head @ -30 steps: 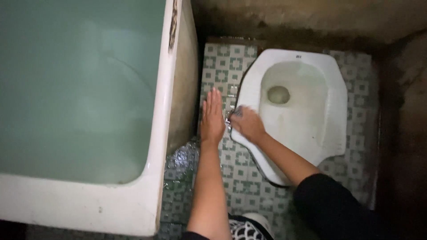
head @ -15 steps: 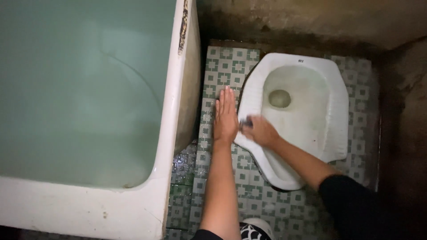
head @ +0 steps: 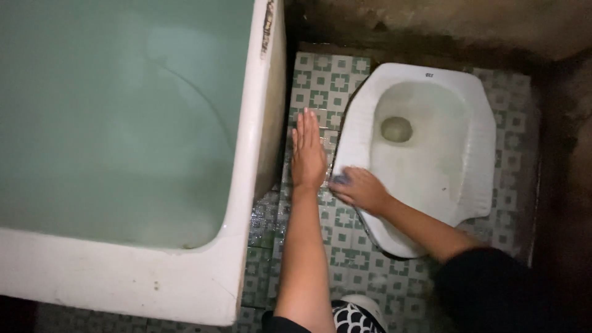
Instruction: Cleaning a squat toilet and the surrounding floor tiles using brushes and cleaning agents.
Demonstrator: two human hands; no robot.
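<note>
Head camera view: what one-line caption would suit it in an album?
Left hand flat on green-patterned floor tiles, right hand rubbing a squat toilet's rim.

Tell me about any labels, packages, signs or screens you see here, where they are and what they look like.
Maker's mark: a tiny dark stamp on the far rim of the white squat toilet pan, too small to make out.
No packages, signs or screens show.
Nearby: the left hand lies flat on the green and white tiled floor; the right hand presses a small bluish scrubber on the pan's near edge.
</note>
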